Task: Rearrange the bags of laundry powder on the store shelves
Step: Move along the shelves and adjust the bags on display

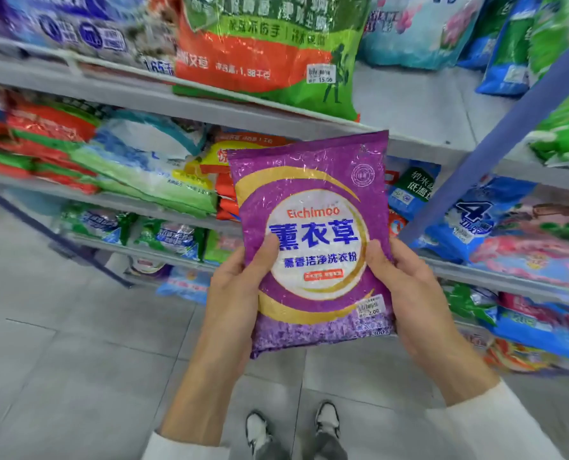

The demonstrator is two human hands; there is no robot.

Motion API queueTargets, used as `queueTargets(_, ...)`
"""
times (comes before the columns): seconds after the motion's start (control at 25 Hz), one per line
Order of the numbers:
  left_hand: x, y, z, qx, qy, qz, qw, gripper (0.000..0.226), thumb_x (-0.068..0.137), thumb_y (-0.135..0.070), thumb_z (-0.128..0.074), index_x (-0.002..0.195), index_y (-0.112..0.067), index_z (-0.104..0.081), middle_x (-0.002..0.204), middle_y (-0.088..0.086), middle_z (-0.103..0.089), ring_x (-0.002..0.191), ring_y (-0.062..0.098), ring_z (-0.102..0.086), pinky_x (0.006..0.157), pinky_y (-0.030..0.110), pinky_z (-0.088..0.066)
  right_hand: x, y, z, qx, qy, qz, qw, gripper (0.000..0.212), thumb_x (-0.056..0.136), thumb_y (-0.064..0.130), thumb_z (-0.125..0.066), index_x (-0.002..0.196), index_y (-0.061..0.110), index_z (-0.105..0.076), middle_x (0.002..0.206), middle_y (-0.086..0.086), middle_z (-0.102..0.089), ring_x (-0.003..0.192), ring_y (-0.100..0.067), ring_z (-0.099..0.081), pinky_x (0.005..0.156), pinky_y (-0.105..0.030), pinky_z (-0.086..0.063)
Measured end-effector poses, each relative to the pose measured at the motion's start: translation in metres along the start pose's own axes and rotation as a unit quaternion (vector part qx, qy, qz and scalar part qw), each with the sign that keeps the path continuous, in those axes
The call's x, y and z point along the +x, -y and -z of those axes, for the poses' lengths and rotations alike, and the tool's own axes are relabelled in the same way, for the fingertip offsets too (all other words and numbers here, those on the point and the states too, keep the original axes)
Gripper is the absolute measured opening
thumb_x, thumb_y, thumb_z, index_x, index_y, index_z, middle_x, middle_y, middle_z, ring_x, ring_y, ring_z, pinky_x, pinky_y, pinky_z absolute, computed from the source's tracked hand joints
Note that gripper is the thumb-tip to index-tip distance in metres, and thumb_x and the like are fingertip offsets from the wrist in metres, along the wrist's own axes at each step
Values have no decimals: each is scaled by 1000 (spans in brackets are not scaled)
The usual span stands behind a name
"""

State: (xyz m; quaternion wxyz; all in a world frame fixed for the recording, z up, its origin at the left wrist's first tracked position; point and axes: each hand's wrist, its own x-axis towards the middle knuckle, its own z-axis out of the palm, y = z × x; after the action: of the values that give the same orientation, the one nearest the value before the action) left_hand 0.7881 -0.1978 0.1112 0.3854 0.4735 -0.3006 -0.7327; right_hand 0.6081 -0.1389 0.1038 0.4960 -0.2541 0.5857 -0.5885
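I hold the purple bag [316, 240] upright in the air in front of the shelves, below and a little right of the big green-and-orange bag [266, 51]. It rests on no shelf. My left hand [233, 293] grips its lower left edge and my right hand [406, 293] its lower right edge. Each thumb presses on the front; my other fingers are hidden behind the bag. It seems a small, light pouch: glossy film that could slip, with loose powder inside that would slump if I pinched one corner. I judge the sides, low down, the safest hold. A bare stretch of shelf [409, 104] lies just right of the green-and-orange bag.
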Motion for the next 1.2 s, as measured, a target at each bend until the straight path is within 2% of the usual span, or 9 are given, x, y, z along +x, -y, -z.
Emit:
queueTargets(0.2, -21, -41, -18, 0, 71, -47, 996, 39, 80, -24, -68, 119, -15, -68, 107, 10, -77, 94, 27, -76, 76, 38, -63, -25, 49, -2, 56, -3, 42, 998, 22, 86, 20, -63, 101, 18, -78, 103, -9, -78, 87, -21, -76, 74, -29, -62)
queueTargets(0.36, -30, -66, -65, 67, 171, -78, 980, 33, 84, -38, -65, 111, -20, -72, 102, 6, -78, 93, 23, -76, 79, 38, -62, -49, 89, 2, 50, -116, 116, 985, 24, 84, 40, -65, 97, 25, -79, 101, -3, -79, 91, -20, -77, 80, -37, -61)
queueTargets(0.56, -48, -61, -142, 74, 260, -84, 959, 21, 94, -24, -64, 107, -12, -75, 100, 12, -78, 89, 28, -76, 78, 38, -63, -82, 129, 59, 76, -221, 165, 958, 27, 89, 42, -64, 75, 29, -82, 88, -2, -80, 80, -19, -77, 77, -38, -62)
queueTargets(0.72, -70, -35, -215, 52, 329, -57, 941, 22, 91, -21, -66, 109, -14, -76, 108, 14, -76, 98, 32, -74, 91, 48, -59, -116, 152, 133, 120, -270, 192, 936, 24, 93, 36, -65, 93, 17, -80, 97, -7, -80, 85, -21, -77, 75, -36, -62)
queueTargets(0.84, -93, -15, -275, 47, 374, -52, 925, 25, 94, -23, -63, 116, -15, -72, 113, 12, -75, 106, 33, -71, 94, 49, -57, -145, 171, 191, 132, -294, 209, 923, 60, 76, 50, -79, 120, 9, -70, 114, -12, -75, 105, -31, -73, 96, -51, -57)
queueTargets(0.92, -114, 3, -318, 50, 395, -66, 915, 34, 95, -25, -63, 127, -14, -65, 116, 7, -75, 106, 27, -72, 93, 44, -58, -167, 184, 232, 150, -313, 243, 906, 70, 63, 58, -87, 110, 8, -70, 117, -17, -72, 105, -35, -69, 99, -63, -51)
queueTargets(1.0, -135, 24, -359, 50, 403, -59, 912, 46, 94, -27, -65, 136, -9, -58, 121, 8, -73, 109, 25, -71, 95, 44, -57, -191, 196, 274, 152, -341, 267, 889, 61, 68, 56, -84, 105, 10, -68, 107, -24, -68, 96, -36, -65, 98, -68, -47)
queueTargets(1.12, -170, 64, -416, 42, 433, -48, 899, 29, 94, -23, -65, 119, -10, -68, 114, 10, -75, 103, 27, -72, 96, 47, -56, -228, 204, 344, 132, -359, 298, 875, 32, 89, 42, -72, 95, 11, -74, 96, -18, -73, 86, -30, -69, 98, -60, -52)
queueTargets(1.2, -193, 87, -450, 40, 440, -45, 896, 22, 94, -22, -65, 114, -13, -70, 106, 6, -77, 93, 22, -74, 91, 44, -59, -247, 211, 385, 121, -364, 304, 872, 29, 94, 39, -68, 80, 16, -79, 88, -9, -78, 79, -24, -72, 94, -52, -55)
